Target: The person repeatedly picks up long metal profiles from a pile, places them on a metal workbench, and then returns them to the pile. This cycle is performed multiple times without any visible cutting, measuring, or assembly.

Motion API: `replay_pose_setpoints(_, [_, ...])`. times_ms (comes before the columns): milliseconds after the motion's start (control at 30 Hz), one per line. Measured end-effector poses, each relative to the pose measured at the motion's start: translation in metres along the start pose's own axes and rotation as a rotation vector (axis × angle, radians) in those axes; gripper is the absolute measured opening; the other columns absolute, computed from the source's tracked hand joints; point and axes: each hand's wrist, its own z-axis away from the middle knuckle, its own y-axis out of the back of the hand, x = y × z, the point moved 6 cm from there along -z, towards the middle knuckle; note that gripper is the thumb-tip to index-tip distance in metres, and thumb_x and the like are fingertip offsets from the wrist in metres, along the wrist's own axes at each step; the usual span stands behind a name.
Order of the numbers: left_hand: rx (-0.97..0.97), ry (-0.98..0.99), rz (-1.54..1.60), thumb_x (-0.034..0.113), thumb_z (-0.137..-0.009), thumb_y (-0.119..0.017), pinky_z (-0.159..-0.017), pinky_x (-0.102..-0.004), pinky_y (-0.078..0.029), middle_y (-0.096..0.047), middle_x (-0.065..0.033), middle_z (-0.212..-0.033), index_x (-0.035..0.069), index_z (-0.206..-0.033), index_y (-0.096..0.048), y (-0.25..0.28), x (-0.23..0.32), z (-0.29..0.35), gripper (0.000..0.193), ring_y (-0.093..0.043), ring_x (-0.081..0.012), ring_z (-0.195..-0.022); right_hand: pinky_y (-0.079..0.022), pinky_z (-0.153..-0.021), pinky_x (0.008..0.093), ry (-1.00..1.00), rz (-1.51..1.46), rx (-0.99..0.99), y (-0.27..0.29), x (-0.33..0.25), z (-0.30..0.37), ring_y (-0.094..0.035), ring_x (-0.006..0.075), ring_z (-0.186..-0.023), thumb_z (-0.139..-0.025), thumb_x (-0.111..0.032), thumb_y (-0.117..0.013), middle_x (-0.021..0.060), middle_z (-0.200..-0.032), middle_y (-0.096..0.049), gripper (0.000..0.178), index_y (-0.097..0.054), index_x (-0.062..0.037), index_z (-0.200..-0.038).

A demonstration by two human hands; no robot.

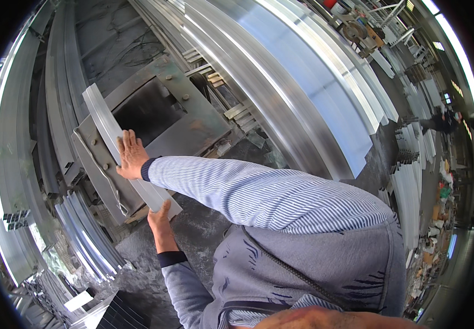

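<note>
A silvery metal profile [100,112], long and channel-like, lies slantwise over a grey metal machine plate [198,123] with a dark rectangular opening [148,112]. My right hand [132,156] reaches across from the right and grips the profile around its middle, fingers bent over it. Close to its near end, my left hand [160,218] holds the same profile, thumb along the upper side and the other fingers hidden. A thin pale cord or hose [102,170] runs along the plate's left side.
Long shiny metal sheets and profiles [281,77] are stacked to the right of the machine. More profiles [15,148] stand along the left, with a shorter bundle [89,236] nearer. Bolt heads [186,97] stick up from the plate. Scraps litter the far right.
</note>
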Motion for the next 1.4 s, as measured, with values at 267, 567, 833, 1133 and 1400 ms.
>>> replay_pose_setpoints(267, [-0.027, -0.054, 0.015, 0.026, -0.095, -0.09, -0.094, -0.0371, -0.058, -0.073, -0.0074, -0.128, -0.003, -0.145, -0.066, -0.001, -0.05, 0.034, 0.063, -0.07, -0.0195, -0.111, -0.029, -0.128, 0.0639, 0.172, 0.091, -0.117, -0.016, -0.003, 0.055, -0.015, 0.0511, -0.168, -0.097, -0.053, -0.065, 0.0293, -0.182, -0.019, 0.098, -0.036, 0.002, -0.172])
replay_pose_setpoints(567, [-0.088, -0.044, -0.089, 0.02, -0.1, -0.084, -0.095, -0.0382, -0.054, -0.073, -0.0107, -0.124, -0.006, -0.141, -0.065, 0.005, -0.104, 0.14, 0.052, -0.067, -0.0207, -0.108, -0.034, -0.123, 0.069, 0.162, 0.104, -0.215, -0.032, -0.012, 0.168, -0.007, 0.0509, -0.17, -0.097, -0.055, -0.066, 0.0284, -0.185, -0.009, 0.105, -0.024, 0.0017, -0.175])
replay_pose_setpoints(833, [-0.108, -0.025, -0.149, 0.029, -0.096, -0.092, -0.094, -0.0402, -0.055, -0.075, -0.0134, -0.12, -0.008, -0.135, -0.066, 0.042, -0.179, 0.169, 0.059, -0.067, -0.0222, -0.105, -0.032, -0.126, 0.063, 0.173, 0.127, -0.224, -0.028, -0.013, 0.231, -0.007, 0.0539, -0.168, -0.097, -0.063, -0.063, 0.0333, -0.181, -0.011, 0.108, -0.026, 0.0071, -0.171])
replay_pose_setpoints(1133, [-0.081, 0.003, -0.261, 0.029, -0.095, -0.093, -0.095, -0.0394, -0.056, -0.076, -0.0131, -0.12, -0.008, -0.134, -0.068, 0.06, -0.235, 0.178, 0.059, -0.069, -0.0236, -0.107, -0.034, -0.125, 0.0676, 0.229, 0.093, -0.143, -0.028, -0.028, 0.28, -0.003, 0.0572, -0.168, -0.1, -0.059, -0.059, 0.0375, -0.179, -0.01, 0.105, -0.025, 0.01, -0.171])
replay_pose_setpoints(1400, [-0.035, 0.043, -0.21, 0.015, -0.098, -0.085, -0.097, -0.0374, -0.058, -0.076, -0.0094, -0.121, -0.004, -0.135, -0.071, 0.035, -0.143, 0.16, 0.044, -0.071, -0.0205, -0.109, -0.018, -0.137, 0.0653, 0.22, -0.2, -0.028, -0.028, -0.015, 0.205, -0.013, 0.0612, -0.166, -0.087, -0.031, -0.069, 0.0394, -0.176, -0.023, 0.093, -0.039, 0.0132, -0.164])
